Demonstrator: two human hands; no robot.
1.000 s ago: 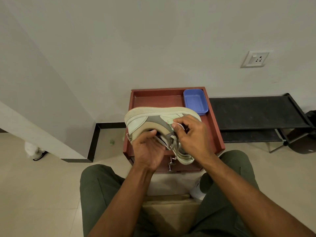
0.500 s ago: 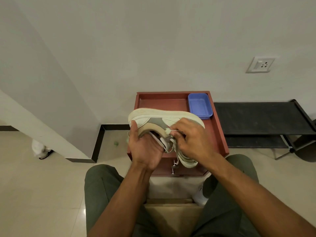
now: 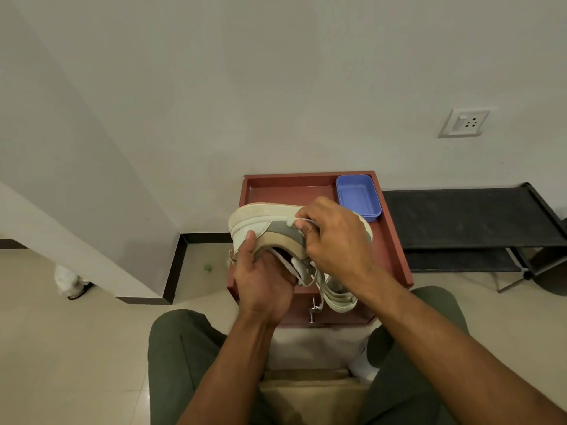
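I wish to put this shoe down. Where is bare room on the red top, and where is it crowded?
Free: the back-left of the red top, between its rim and the blue tray; also the black rack. Crowded: the front, where the left hand grips the sneaker and the right hand pinches its lace.

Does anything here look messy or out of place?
Mildly. The shoe is held on its side, sole facing away, by the left hand, while the right hand pinches a loose lace. A second shoe seems to overhang the cabinet at its front edge. A small green scrap lies on the floor.
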